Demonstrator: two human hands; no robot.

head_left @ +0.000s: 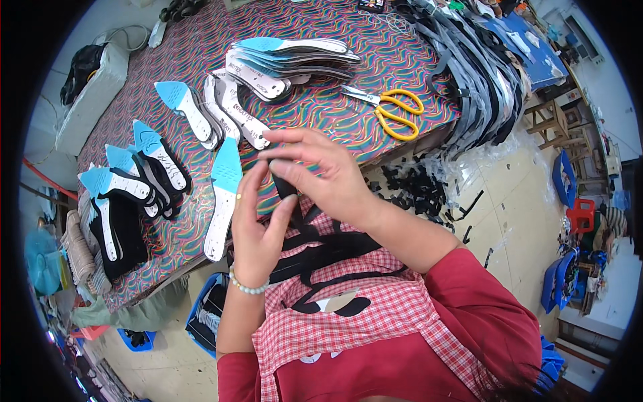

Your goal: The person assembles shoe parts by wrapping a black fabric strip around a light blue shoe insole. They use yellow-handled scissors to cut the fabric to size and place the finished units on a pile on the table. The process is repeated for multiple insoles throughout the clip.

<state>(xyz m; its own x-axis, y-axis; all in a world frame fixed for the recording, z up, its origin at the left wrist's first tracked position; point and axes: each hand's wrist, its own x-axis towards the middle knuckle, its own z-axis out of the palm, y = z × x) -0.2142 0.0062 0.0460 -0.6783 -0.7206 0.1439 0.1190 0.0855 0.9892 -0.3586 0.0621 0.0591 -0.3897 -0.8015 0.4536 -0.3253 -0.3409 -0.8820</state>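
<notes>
Black strip [284,189] half hidden by fingers.
Where the left hand [258,224] and right hand [328,174] meet, fingers cover its upper end; whether it joins the dark straps [321,258] below them cannot be told. Far beyond the fingertips, the upper edge cuts off a small dark box [370,5]; right of them, black scraps [415,187] are too small to tell apart.
</notes>
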